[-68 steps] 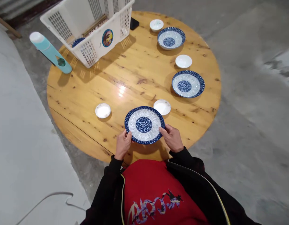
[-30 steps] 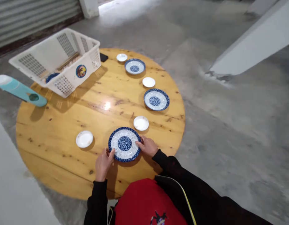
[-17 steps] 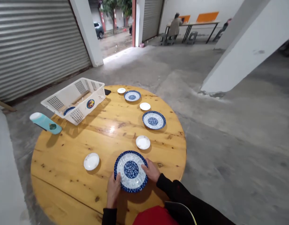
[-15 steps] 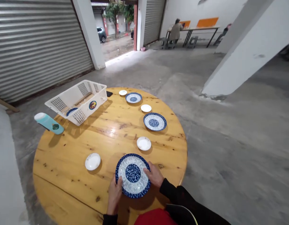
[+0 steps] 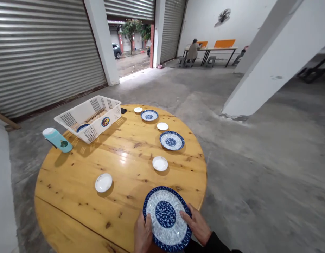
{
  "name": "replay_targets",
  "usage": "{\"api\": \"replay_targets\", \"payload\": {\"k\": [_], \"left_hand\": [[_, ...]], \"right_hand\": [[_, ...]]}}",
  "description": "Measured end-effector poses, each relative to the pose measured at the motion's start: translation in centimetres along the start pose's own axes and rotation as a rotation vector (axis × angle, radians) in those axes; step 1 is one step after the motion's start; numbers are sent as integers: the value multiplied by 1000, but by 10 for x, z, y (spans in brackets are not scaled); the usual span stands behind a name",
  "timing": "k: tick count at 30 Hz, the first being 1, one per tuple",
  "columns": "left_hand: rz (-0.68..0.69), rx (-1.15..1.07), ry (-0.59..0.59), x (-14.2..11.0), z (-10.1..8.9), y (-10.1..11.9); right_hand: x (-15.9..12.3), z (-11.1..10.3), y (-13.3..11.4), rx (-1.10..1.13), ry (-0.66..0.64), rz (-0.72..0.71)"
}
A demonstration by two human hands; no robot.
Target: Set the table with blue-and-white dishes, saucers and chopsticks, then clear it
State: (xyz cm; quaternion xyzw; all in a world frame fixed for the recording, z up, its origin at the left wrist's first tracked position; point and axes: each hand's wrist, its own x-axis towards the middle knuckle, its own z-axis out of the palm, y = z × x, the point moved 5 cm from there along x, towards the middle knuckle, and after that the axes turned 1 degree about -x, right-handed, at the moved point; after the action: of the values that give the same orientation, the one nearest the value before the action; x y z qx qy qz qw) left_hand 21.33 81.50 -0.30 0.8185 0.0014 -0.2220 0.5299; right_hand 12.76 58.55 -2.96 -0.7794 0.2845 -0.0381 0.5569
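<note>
Blue-and-white plate [image 5: 165, 214]: in the head view, it is over the near edge of the tabletop [image 5: 80, 179], slanted with its patterned face showing; whether its underside touches the wood is hidden.
Left hand [image 5: 142, 234]: closed on the plate's left rim, thumb on top, fingers mostly out of sight beneath.
Right hand [image 5: 199, 225]: gripping the right rim, thumb reaching in over the pale band.
Plate's handling: probably glazed ceramic, so stiff, fairly weighty for a thin shape, and brittle if knocked (the rim would likely chip first).
Plate's surface: glossy, likely slick under the thumbs, more so if damp.
Plate's best hold: opposite sides of the rim, thumbs above and fingers spread below, sharing the weight; a one-sided pinch could let it tip.
Nearest white dish [image 5: 160, 163]: just beyond the plate, towards the right edge, close enough to call for care against a clink.
Left white dish [image 5: 103, 182]: apart from the plate, towards the left edge.
Two patterned plates [image 5: 172, 141]: resting along the right edge and towards the far edge, with small white dishes [image 5: 162, 126] beside them.
Plastic basket [image 5: 99, 129]: by the far left edge, a turquoise bottle [image 5: 57, 140] beside it.
</note>
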Motion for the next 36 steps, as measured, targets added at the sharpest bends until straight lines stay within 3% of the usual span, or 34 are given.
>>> {"api": "replay_targets", "payload": {"k": [4,7,10,16,20,23,28,36], "left_hand": [[59,-40,35,-9,21,19],[93,-23,102,-15,49,37],[110,-2,146,-25,95,57],[99,-47,145,-42,210,93],[90,-46,143,-45,260,108],[90,-25,138,-43,279,118],[83,-65,130,-24,293,141],[-12,-21,169,54,297,163]], "right_hand": [[4,-25,-1,116,-18,-45],[8,-58,2,140,-8,-120],[14,-108,13,87,17,-184],[35,-216,50,-46,18,-229],[50,-264,73,-91,19,-224],[64,-282,79,-98,7,-232],[102,-293,72,-111,-52,-250],[204,-302,30,-181,-129,-308]]}}
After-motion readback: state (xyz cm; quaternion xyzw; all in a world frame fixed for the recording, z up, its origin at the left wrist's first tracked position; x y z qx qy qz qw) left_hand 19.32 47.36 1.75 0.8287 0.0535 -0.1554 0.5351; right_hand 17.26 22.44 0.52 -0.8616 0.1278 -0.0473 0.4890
